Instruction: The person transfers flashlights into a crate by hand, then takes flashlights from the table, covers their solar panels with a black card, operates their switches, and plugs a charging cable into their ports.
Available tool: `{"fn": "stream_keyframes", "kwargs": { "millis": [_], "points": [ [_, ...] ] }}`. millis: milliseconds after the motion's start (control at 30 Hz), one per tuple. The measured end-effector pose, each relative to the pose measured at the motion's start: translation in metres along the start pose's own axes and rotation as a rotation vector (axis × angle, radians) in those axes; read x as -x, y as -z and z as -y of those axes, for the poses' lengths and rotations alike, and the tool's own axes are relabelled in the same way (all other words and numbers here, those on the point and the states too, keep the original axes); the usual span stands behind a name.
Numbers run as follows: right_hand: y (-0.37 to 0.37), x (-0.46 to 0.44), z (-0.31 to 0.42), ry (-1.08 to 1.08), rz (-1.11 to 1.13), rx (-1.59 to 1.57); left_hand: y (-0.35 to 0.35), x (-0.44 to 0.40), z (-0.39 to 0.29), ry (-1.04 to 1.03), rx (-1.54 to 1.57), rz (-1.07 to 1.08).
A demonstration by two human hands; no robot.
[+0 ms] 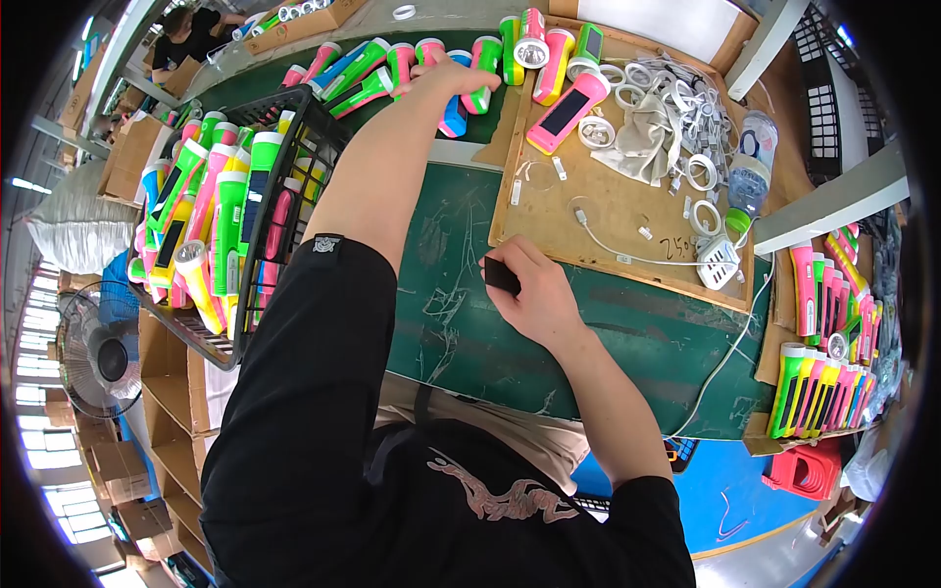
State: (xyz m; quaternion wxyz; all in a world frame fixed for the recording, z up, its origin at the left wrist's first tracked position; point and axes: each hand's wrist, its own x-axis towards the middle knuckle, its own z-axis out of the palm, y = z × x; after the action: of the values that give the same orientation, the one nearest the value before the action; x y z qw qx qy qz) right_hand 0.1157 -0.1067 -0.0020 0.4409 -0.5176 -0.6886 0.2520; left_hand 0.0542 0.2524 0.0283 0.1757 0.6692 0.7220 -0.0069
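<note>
gripping small dark piece (pixel 503 277) in curled right hand (pixel 539 300), low over or on green bench (pixel 652 333), perhaps to keep handy; partly covered, too plain to identify. left: bunched on end in black basket (pixel 223 358), likely to save space, many flashlights (pixel 230 216); partly hidden behind left arm (pixel 387 176). farther: left hand (pixel 446 78) laid over flashlight row (pixel 363 74); with fingertips lost among bodies, cannot tell if grasping. beyond: co-worker (pixel 188 41), too small to make out.

Green tbl (pixel 647 338) carries brown tray (pixel 547 220), white cable (pixel 727 365) nr it & flashlights (pixel 365 65) at far side.
</note>
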Motion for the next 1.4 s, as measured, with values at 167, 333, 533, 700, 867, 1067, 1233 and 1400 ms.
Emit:
{"fn": "stream_keyframes", "kwargs": {
  "millis": [167, 333, 533, 700, 867, 1067, 1233, 1400],
  "points": [
    [-0.001, 0.0, 0.004, 0.018, 0.003, 0.014, 0.005, -0.006, 0.015, -0.002, 0.1, 0.02],
    [-0.002, -0.001, 0.001, 0.046, -0.047, 0.054, 0.007, 0.02, 0.026, -0.158, -0.027, -0.097],
    [-0.009, -0.005, 0.011, 0.052, -0.059, 0.018, 0.049, 0.088, 0.041, -0.079, -0.176, -0.003],
    [-0.009, -0.004, 0.011, 0.009, -0.016, 0.039, 0.063, 0.095, 0.06, -0.12, 0.043, 0.033],
    [-0.009, -0.004, 0.012, -0.03, -0.017, 0.062, 0.089, 0.103, 0.089, -0.182, 0.988, 0.308],
    [-0.009, -0.004, 0.014, -0.078, -0.002, 0.066, 0.158, 0.134, 0.149, -0.553, 1.344, 0.482],
    [-0.01, -0.003, 0.012, -0.089, -0.018, 0.034, 0.231, 0.144, 0.233, -0.528, 0.773, -0.088],
    [-0.013, -0.004, 0.005, 0.031, -0.066, 0.062, 0.248, 0.115, 0.315, -0.321, 0.088, -0.272]
  ]
}}
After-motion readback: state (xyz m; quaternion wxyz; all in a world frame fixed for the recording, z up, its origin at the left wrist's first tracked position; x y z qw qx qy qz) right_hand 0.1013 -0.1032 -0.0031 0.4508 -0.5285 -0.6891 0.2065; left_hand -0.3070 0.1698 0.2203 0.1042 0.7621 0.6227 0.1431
